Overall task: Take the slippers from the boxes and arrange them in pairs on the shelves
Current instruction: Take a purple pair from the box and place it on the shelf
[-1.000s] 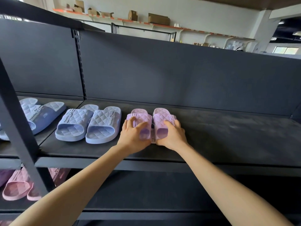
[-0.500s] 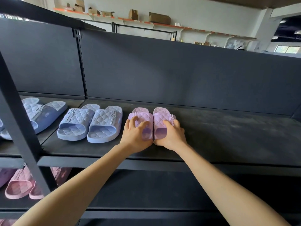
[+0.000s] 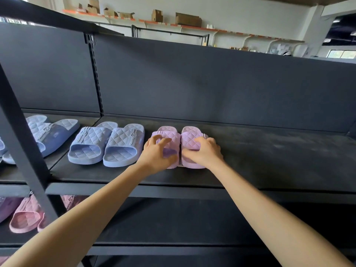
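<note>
Two lilac quilted slippers stand side by side on the dark shelf (image 3: 269, 160). My left hand (image 3: 157, 156) grips the left lilac slipper (image 3: 169, 134), thumb on its inner side and fingers over the strap. My right hand (image 3: 204, 154) grips the right lilac slipper (image 3: 190, 138) the same way. The two slippers touch along their inner edges, toes toward the back panel. Their heel ends are partly hidden by my hands.
A pair of blue slippers (image 3: 106, 145) sits just left of the lilac pair, and another blue pair (image 3: 48, 133) lies further left behind a black upright post (image 3: 23, 151). Pink slippers (image 3: 27, 216) lie on the lower shelf. A dark back panel (image 3: 212, 83) closes the rear.
The small gap between the two lilac slippers has closed and they now stand flush. Both hands have stayed on them with little movement.
</note>
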